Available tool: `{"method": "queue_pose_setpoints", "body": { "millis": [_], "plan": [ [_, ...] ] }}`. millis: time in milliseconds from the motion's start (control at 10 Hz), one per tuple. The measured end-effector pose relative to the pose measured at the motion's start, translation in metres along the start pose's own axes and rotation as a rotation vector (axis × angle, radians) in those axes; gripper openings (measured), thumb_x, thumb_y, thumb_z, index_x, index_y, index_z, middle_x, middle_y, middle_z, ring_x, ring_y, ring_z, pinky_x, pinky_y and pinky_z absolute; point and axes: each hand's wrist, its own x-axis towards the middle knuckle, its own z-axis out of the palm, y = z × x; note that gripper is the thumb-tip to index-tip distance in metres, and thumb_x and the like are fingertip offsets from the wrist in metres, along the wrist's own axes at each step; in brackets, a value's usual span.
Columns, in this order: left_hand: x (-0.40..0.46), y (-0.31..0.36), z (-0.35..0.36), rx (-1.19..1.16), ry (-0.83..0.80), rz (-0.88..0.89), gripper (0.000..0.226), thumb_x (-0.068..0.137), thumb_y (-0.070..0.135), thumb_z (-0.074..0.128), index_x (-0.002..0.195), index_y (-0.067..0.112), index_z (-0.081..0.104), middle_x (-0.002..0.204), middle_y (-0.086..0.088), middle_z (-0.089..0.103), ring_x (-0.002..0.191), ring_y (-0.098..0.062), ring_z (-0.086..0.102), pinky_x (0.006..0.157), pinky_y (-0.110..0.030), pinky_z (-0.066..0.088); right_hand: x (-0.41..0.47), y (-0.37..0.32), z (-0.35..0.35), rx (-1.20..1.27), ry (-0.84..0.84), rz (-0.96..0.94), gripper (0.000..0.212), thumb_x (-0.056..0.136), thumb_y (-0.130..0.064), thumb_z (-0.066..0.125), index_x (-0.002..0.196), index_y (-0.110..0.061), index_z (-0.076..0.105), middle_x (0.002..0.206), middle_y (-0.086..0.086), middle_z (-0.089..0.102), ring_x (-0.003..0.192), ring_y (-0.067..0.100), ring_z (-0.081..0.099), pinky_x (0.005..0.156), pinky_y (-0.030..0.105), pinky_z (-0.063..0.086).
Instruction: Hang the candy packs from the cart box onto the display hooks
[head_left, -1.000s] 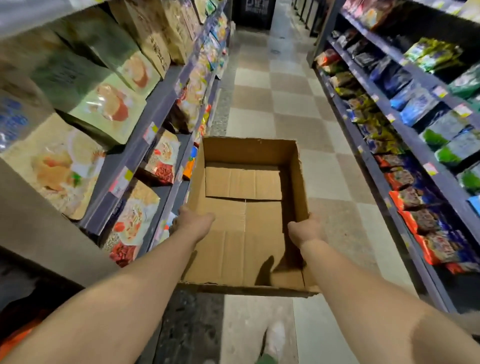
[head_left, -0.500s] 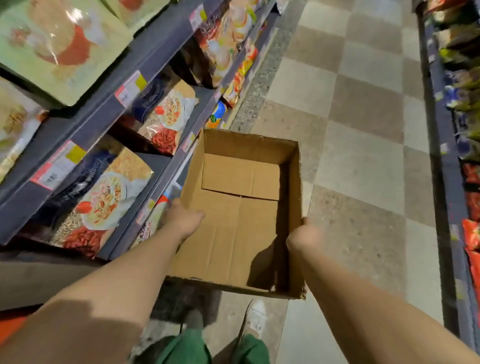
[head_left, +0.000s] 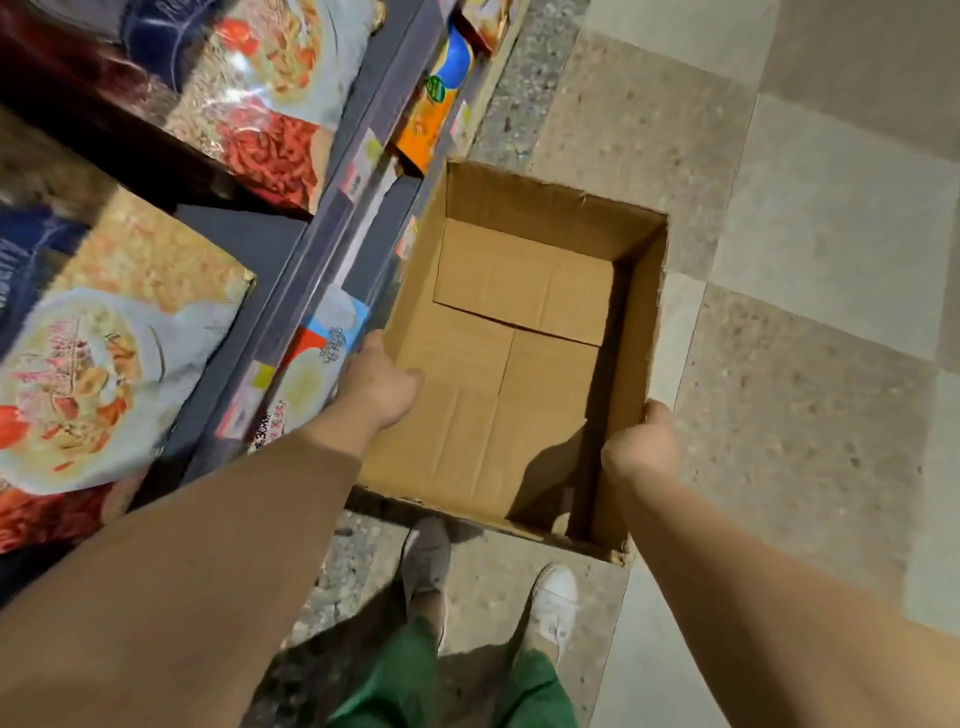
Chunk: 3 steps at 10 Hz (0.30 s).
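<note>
An open brown cardboard box (head_left: 524, 270) hangs low over the tiled floor, close beside the bottom shelves. Nothing lies inside it; only its folded bottom flaps show. My left hand (head_left: 382, 382) grips the box's left wall, thumb inside the rim. On the opposite side my right hand (head_left: 641, 449) grips the right wall near the front corner. No candy packs or display hooks are in view.
Grey shelving (head_left: 311, 244) with large snack bags (head_left: 119, 364) and price tags fills the left. The checkered tile floor (head_left: 805, 312) spreads out to the right. My shoes (head_left: 553, 603) and green trousers stand just behind the box.
The view has tilted from looking down the aisle to looking straight down. The box has come lower, toward the floor beside the bottom shelf, with both hands still on its walls.
</note>
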Motion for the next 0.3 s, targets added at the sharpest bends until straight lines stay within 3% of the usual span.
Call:
{"method": "queue_pose_setpoints", "body": {
  "millis": [100, 200, 300],
  "plan": [
    [0.016, -0.002, 0.007, 0.208, -0.007, -0.008, 0.1, 0.087, 0.048, 0.063, 0.161, 0.025, 0.0, 0.168, -0.007, 0.015, 0.154, -0.032, 0.017, 0.125, -0.05, 0.016, 0.017, 0.0, 0.025, -0.018, -0.114, -0.004, 0.068, 0.101, -0.011, 0.043, 0.156, -0.035, 0.009, 0.149, 0.007, 0.042, 0.132, 0.04, 0.046, 0.105, 0.055, 0.044],
    [0.01, -0.003, 0.014, 0.399, -0.026, 0.015, 0.098, 0.099, 0.05, 0.052, 0.158, 0.018, -0.019, 0.169, -0.005, -0.014, 0.156, -0.026, -0.009, 0.124, -0.05, 0.001, 0.017, -0.003, 0.038, -0.23, -0.153, -0.027, 0.07, 0.105, -0.029, 0.039, 0.156, -0.033, -0.009, 0.167, 0.003, -0.002, 0.151, 0.039, 0.001, 0.12, 0.06, 0.011],
    [-0.009, 0.007, 0.01, 0.406, -0.055, 0.087, 0.091, 0.101, 0.052, 0.046, 0.16, 0.02, -0.015, 0.169, -0.001, -0.014, 0.156, -0.025, -0.009, 0.125, -0.049, 0.0, -0.002, -0.021, 0.032, -0.222, -0.227, -0.146, 0.071, 0.105, -0.031, 0.039, 0.156, -0.034, -0.012, 0.167, 0.001, -0.005, 0.153, 0.032, -0.005, 0.122, 0.055, 0.003]
  ]
}}
